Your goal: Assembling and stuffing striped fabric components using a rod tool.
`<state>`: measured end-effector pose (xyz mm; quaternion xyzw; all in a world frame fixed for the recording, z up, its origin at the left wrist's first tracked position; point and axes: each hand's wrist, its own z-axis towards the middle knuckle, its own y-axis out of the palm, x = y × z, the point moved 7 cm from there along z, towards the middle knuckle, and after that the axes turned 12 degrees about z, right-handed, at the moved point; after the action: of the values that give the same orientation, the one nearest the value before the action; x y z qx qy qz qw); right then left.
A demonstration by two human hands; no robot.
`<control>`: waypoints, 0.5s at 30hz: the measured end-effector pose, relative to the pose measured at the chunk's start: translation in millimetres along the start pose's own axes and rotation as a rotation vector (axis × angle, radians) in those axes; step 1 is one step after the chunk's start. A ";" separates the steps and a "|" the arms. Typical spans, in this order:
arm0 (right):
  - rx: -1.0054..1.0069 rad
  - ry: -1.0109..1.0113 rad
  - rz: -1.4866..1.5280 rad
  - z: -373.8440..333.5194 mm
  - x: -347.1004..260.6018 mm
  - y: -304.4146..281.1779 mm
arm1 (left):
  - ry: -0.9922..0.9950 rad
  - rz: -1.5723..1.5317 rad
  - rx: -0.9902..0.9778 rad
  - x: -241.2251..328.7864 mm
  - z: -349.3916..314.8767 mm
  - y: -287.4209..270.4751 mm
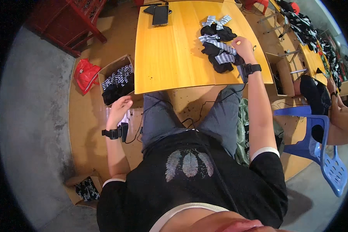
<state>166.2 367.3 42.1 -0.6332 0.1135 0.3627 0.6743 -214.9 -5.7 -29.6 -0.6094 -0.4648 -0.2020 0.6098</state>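
On the right side of the yellow table [170,58] lies a loose pile of black cloth pieces with grey-and-white striped bands [220,45]. My right hand [243,48] rests at the pile's right edge with its fingers curled in; whatever they grip is hidden. A small slim object [254,48] shows beside that hand, too small to name. Left of the table, my left hand [120,109] hangs in the air with fingers apart and nothing in them. It is nearest to a cardboard box [105,71] filled with striped and black cloth pieces [120,81]. Both wrists wear black straps.
Two dark phones [160,16] lie at the table's far left. A red bag [85,75] and a second box [75,198] are on the floor at left. Another box [284,87] stands right of the table, near a blue plastic stool [317,131] and another person [340,116].
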 end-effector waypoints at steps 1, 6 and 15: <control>0.031 -0.087 0.124 0.1 -7.5 -2.3 | 0.041 -0.012 -0.025 24.6 -1.8 0.3; -0.041 -0.132 0.250 -3.1 -18.1 27.9 | 0.263 0.099 -0.020 131.3 12.5 25.3; 0.122 -0.281 0.327 -24.0 -62.8 -25.6 | 0.447 -0.039 -0.441 213.9 10.8 127.1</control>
<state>145.1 324.8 96.1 -0.5078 0.1413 0.5442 0.6527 -11.1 95.2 71.9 -0.6586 -0.2758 -0.4383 0.5460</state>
